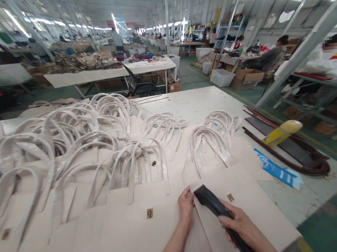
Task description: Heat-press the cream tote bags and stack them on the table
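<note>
My right hand (pixel 238 222) is wrapped round a black clipper-shaped handheld tool (pixel 211 201), its head pointing up and to the left. The tool's head is at the upper left corner of a beige bag panel (pixel 249 185). My left hand (pixel 186 204) is closed in a pinch at that corner, just left of the tool. What lies between its fingertips is mostly hidden, but the panel's edge runs into them. A small metal clasp plate (pixel 230 196) shows on this panel. Behind it lies another panel with looped beige handles (pixel 209 138).
Many beige panels with looped handles (pixel 72 147) cover the table's left side. On the right lie a blue plastic strip (pixel 279 170), a yellow roll (pixel 284 132) and dark brown straps (pixel 308 167). Beyond the table (pixel 195 101) stand a black chair (pixel 143 84), another worktable and several people.
</note>
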{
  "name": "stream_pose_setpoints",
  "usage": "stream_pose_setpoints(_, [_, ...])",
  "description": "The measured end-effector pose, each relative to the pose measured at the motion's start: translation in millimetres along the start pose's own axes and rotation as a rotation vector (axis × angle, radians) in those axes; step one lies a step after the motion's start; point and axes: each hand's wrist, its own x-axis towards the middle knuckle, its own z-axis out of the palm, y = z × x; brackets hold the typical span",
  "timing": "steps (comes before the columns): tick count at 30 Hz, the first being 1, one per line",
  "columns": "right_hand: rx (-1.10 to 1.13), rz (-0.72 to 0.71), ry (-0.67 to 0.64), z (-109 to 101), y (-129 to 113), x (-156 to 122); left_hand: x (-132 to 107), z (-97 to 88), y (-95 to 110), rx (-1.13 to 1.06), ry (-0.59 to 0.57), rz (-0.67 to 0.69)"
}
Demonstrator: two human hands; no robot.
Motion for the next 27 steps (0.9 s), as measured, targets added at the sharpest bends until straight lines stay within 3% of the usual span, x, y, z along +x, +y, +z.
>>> stream_pose_setpoints(6, [-0.066,-0.067,0.062,29.3,-27.0,28.2,-7.4,0.7,9.9,-0.015,-0.014,0.001])
stream_pose_setpoints(13, [-0.088,0.000,0.012,33.2,-19.9,22.8,-9.8,1.2,9.3,-0.064,-0.019,0.001])
stream_pose_setpoints(20, [-0.080,-0.071,0.222,26.5,-28.1,39.3,-6.3,-2.6,4.6,-0.067,0.000,0.011])
stream_pose_setpoints(24, [-0.037,-0.015,0.157,14.6,-18.2,23.8,-0.8,-4.6,1.2,-0.016,0.008,0.048])
stream_pose_setpoints(27, [-0.021,-0.033,0.044,17.7,-9.8,18.5,1.2,-4.5,-2.0,0.030,0.001,0.077])
